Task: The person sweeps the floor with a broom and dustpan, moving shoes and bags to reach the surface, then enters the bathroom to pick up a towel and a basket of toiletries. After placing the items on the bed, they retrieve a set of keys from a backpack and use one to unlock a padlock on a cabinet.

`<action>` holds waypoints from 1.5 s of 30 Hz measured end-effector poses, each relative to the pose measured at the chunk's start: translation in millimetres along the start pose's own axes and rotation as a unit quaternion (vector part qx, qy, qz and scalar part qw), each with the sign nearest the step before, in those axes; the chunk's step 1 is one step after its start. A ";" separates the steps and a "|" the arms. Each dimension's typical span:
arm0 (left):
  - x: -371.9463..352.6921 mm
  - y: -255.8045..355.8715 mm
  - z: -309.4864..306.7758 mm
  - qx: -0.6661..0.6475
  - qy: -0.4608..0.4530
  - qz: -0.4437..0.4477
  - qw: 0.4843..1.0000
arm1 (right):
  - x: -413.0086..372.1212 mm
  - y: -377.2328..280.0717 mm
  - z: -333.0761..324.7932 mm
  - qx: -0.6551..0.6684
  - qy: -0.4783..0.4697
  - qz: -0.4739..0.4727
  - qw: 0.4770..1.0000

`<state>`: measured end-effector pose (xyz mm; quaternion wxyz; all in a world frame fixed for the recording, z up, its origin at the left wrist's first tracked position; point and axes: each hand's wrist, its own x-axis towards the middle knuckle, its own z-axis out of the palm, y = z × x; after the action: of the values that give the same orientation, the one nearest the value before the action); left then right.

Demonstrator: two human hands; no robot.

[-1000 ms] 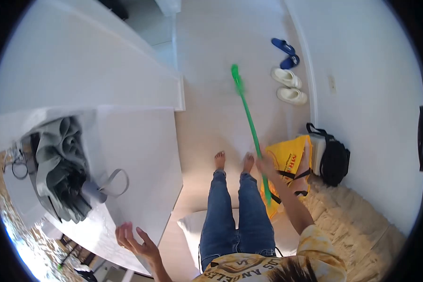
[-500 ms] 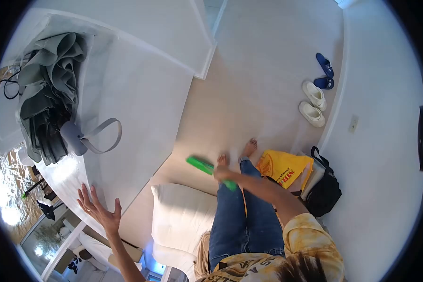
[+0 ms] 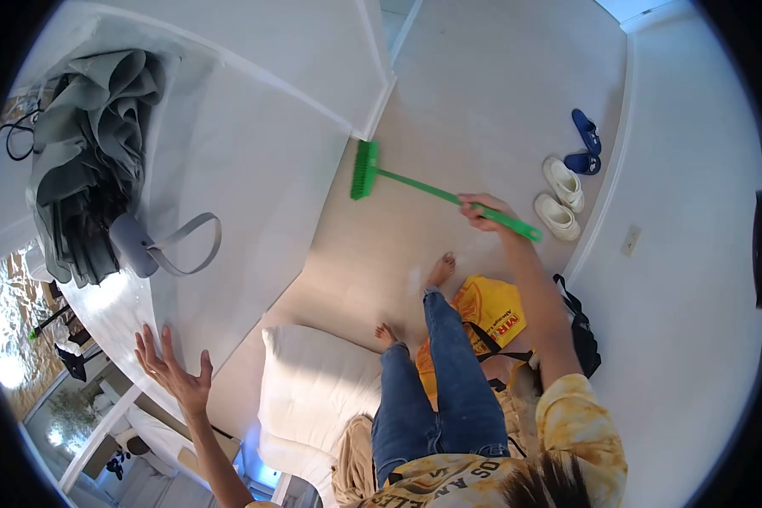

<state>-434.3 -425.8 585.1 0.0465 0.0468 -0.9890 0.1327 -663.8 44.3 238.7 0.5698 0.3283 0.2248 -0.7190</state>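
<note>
My right hand (image 3: 485, 212) is wrapped round the handle of a green brush (image 3: 364, 172) with a long thin neck. Its bristled head points away from me, near the floor by the corner of the white wall panel. My arm reaches out ahead over the floor. On the left, my left hand (image 3: 172, 370) is spread, fingers apart and holding nothing, by the edge of the white counter (image 3: 203, 279). A grey cylinder with a strap loop (image 3: 133, 245) lies farther up that counter, beside crumpled grey fabric (image 3: 102, 144).
White clogs (image 3: 557, 217) and blue slippers (image 3: 586, 131) line the right wall. By my legs are a yellow bag (image 3: 493, 306) and a black bag (image 3: 586, 339). A white cushion (image 3: 317, 372) lies left of my legs. The beige floor (image 3: 483, 76) stretches ahead.
My right hand has swung the brush forward and up from near my knees, out over the floor. My feet have shifted. The left hand has barely moved.
</note>
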 end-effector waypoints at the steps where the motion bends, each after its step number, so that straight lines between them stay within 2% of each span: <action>1: 1.4 1.7 -2.5 -0.004 -0.004 0.003 1.000 | -26.5 -6.4 -11.4 -0.051 -0.007 0.001 0.999; 3: 5.0 2.8 -2.5 -0.013 -0.007 0.008 1.000 | -88.8 -59.8 -27.2 -0.119 0.089 0.006 0.989; 5: 4.5 2.8 -4.0 -0.017 -0.010 0.010 1.000 | -107.5 -83.5 -9.1 -0.282 0.219 -0.123 0.926; 6: 2.8 2.0 -5.4 -0.015 -0.011 0.013 1.000 | -115.2 -87.9 -5.0 -0.357 0.281 -0.185 0.872; 7: 2.0 0.5 -5.6 -0.017 -0.011 0.019 1.000 | -93.0 -65.5 -38.6 -0.492 0.353 -0.223 0.763; 9: 6.0 0.1 -2.7 -0.017 -0.006 0.024 1.000 | -125.5 12.6 -15.4 -0.593 0.392 -0.234 0.664; 11: 3.5 -0.5 -6.4 -0.004 -0.019 0.020 1.000 | -188.3 72.4 43.4 -0.529 0.321 -0.134 0.774; 12: 2.1 -1.1 -8.3 -0.004 -0.022 0.021 1.000 | -208.8 90.4 48.8 -0.469 0.257 -0.060 0.843; 15: 2.8 0.6 -8.5 0.001 -0.020 0.018 1.000 | -195.5 139.5 20.0 -0.536 0.207 0.033 0.818; 16: 3.3 1.9 -9.1 0.002 -0.021 0.019 1.000 | -169.3 139.3 -4.2 -0.616 0.227 0.036 0.754; 18: 6.1 0.3 -8.2 0.009 -0.020 0.021 1.000 | -123.8 114.5 -58.0 -0.633 0.170 -0.049 0.754; 19: 3.7 0.8 -6.4 0.012 -0.022 0.020 0.999 | -117.3 78.2 -80.4 -0.566 0.094 -0.134 0.808; 22: 7.0 2.8 -6.2 0.013 -0.023 0.024 0.999 | -116.7 -65.6 -1.5 -0.632 0.256 0.003 0.731; 24: 5.2 2.6 -5.4 0.023 -0.029 0.013 0.999 | -106.6 -138.6 7.9 -0.640 0.255 -0.062 0.723; 27: 4.9 -0.6 -0.3 0.024 -0.014 0.018 0.999 | -95.2 -199.6 6.2 -0.635 0.354 -0.120 0.676; 29: 0.5 -4.9 -8.4 0.029 -0.035 0.017 0.999 | -81.6 -139.8 17.3 -0.670 0.436 -0.195 0.568; 30: 4.9 -2.2 -0.5 0.030 -0.034 0.011 0.999 | -76.8 -94.6 17.9 -0.711 0.467 -0.231 0.473; 31: 9.9 -2.1 3.6 0.032 -0.034 0.009 0.999 | -97.8 -74.0 51.4 -0.613 0.424 -0.218 0.630; 32: 9.8 -1.5 2.0 0.034 -0.040 0.007 0.999 | -139.9 -72.6 122.1 -0.499 0.387 -0.151 0.761; 34: 7.2 -0.1 -7.7 0.037 -0.064 -0.008 0.997 | -134.7 -70.0 103.6 -0.397 0.280 -0.141 0.863; 36: 12.6 11.6 -7.2 0.043 -0.082 -0.046 0.995 | -108.0 -111.2 75.0 -0.414 0.262 -0.104 0.865; 37: 36.3 43.2 -25.3 0.074 -0.102 -0.090 0.988 | -88.1 -139.1 60.8 -0.426 0.247 -0.084 0.867; 39: 47.7 64.8 -28.5 0.115 -0.156 -0.180 0.964 | -66.5 -221.3 18.5 -0.428 0.187 -0.100 0.879; 40: 52.3 77.9 -34.7 0.136 -0.185 -0.225 0.947 | -78.9 -265.5 34.4 -0.441 0.220 -0.084 0.866; 41: 85.2 111.6 -49.0 0.058 -0.111 -0.284 0.951 | -95.3 -305.3 54.6 -0.457 0.254 -0.072 0.850; 42: 91.4 127.7 -43.5 0.030 -0.088 -0.342 0.935 | -90.6 -316.0 53.5 -0.460 0.297 -0.103 0.830; 44: 99.9 153.6 -33.8 -0.025 -0.045 -0.448 0.893 | -84.0 -304.4 52.4 -0.458 0.384 -0.162 0.785; 45: 110.9 170.2 -33.6 0.026 -0.022 -0.421 0.906 | -96.9 -291.1 87.1 -0.470 0.357 -0.198 0.783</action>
<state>-559.5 -262.2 585.0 0.0747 0.4632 -0.8742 0.1252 -951.0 121.3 353.9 0.3774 0.2018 0.7824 -0.4525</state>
